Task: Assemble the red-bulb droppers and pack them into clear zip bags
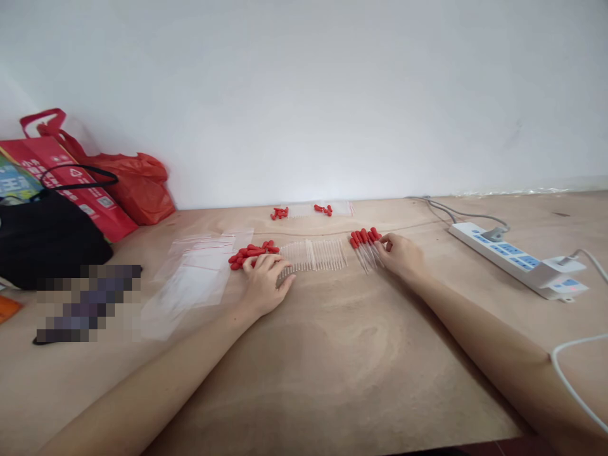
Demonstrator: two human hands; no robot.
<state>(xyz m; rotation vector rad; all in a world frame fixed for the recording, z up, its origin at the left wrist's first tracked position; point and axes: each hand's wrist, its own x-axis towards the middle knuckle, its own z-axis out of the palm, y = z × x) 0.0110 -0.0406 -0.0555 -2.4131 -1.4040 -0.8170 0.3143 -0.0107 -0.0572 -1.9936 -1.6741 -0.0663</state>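
Observation:
My left hand (266,282) rests at the edge of a pile of red rubber bulbs (247,253), its fingers spread and bent over them and its thumb apart. Right of it lies a row of thin clear glass tubes (316,254), side by side. My right hand (401,254) is at the right side of a group of glass droppers (365,248), clear tubes with red bulbs on their far ends. The thumb and fingers of that hand close on the rightmost dropper; its lower part is partly hidden.
Clear zip bags (199,272) lie left of the bulbs. Another bag (301,209) with loose red bulbs is by the wall. A white power strip (515,256) with cables stands right. Red bags (137,183), a black bag (52,237) and a pixelated dark object (92,304) are left.

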